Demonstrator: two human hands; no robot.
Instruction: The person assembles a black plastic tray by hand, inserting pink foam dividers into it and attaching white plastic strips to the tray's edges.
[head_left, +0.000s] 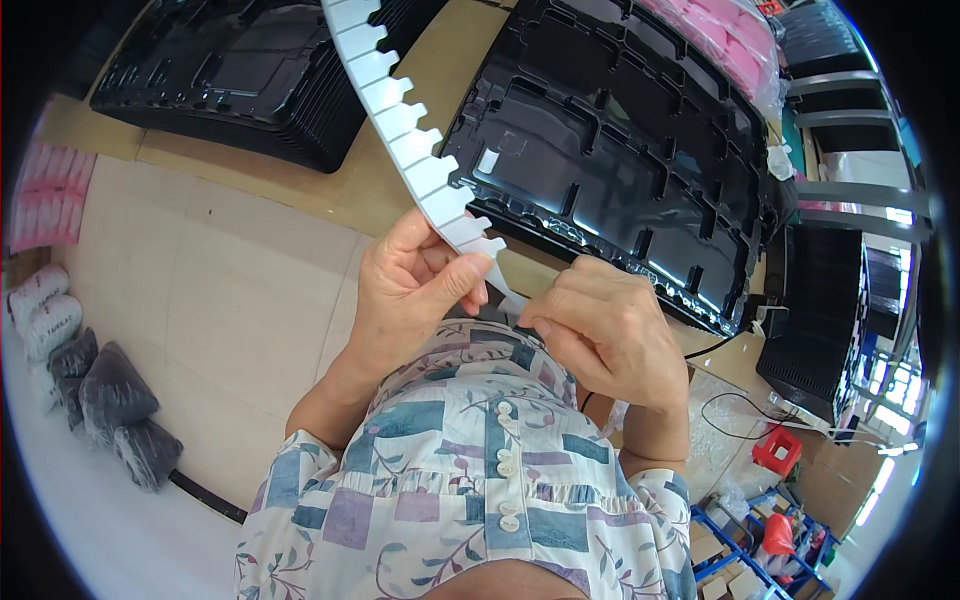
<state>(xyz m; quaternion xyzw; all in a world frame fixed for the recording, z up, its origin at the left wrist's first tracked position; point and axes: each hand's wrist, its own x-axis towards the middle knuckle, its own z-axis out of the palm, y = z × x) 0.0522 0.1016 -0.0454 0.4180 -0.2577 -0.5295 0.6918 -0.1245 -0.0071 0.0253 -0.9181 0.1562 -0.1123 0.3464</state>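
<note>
A long strip of white tabbed stickers (pixel 407 140) curves down from the top edge, with thin lines between its segments and small knobs along its right side. My left hand (pixel 405 290) pinches it near its lower end between thumb and fingers. Beyond the last tab, a narrow pale tail (pixel 508 292) runs down to my right hand (pixel 620 330), whose closed fingers grip its end. Just past my hands, a black molded plastic tray (pixel 620 150) lies on the table, with a small white patch (pixel 488 161) on it.
Another stack of black trays (pixel 230 80) stands at the far left. Pink items in clear plastic (pixel 725 40) lie behind the near tray. More black trays (pixel 815 310) stand at the right, by a cable (pixel 715 352). A red stool (pixel 777 452) is on the floor.
</note>
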